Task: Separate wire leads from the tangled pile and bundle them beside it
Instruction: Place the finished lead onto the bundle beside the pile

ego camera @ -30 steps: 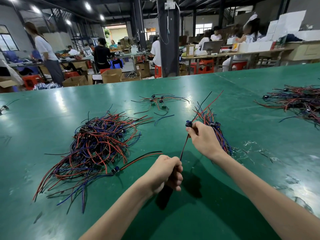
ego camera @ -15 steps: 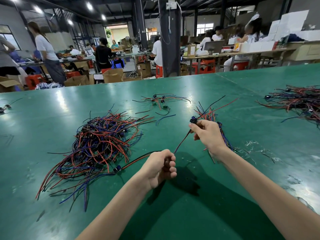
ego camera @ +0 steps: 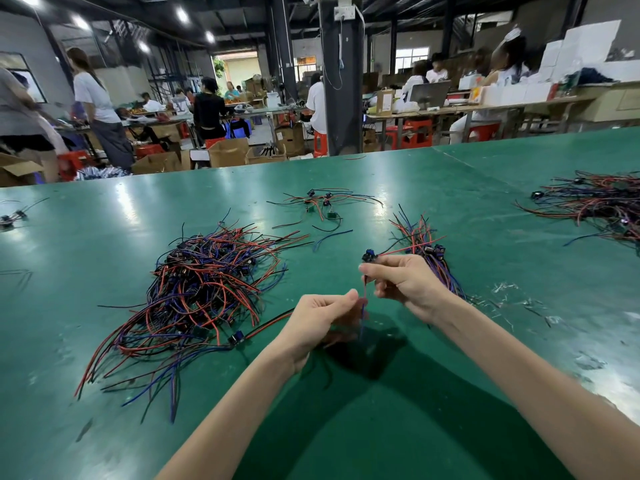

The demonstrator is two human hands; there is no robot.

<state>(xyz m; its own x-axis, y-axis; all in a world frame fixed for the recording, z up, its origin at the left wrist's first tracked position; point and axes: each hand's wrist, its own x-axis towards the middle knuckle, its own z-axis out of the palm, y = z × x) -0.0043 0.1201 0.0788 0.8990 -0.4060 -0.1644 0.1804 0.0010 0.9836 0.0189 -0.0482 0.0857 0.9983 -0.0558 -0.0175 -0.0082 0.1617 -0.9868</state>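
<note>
A tangled pile [ego camera: 204,289] of red, black and blue wire leads lies on the green table [ego camera: 381,427], left of my hands. A smaller sorted bundle [ego camera: 424,245] lies just behind my right hand. My right hand [ego camera: 403,282] pinches one wire lead below its small dark connector [ego camera: 368,255], which sticks up above the fingers. My left hand [ego camera: 320,318] pinches the same lead's red and blue wires [ego camera: 363,306] lower down, close under the right hand. A red-black lead with a blue connector [ego camera: 237,337] runs from the pile's edge toward my left hand.
A few loose leads [ego camera: 320,206] lie further back in the middle. Another wire heap [ego camera: 599,202] sits at the far right, and small connectors [ego camera: 10,218] at the left edge. Clear scraps [ego camera: 512,299] litter the table on the right. People work at benches beyond the table.
My hands have come close together: the left hand rose along the lead toward the right hand, and the stretched wire between them has become short and slack.
</note>
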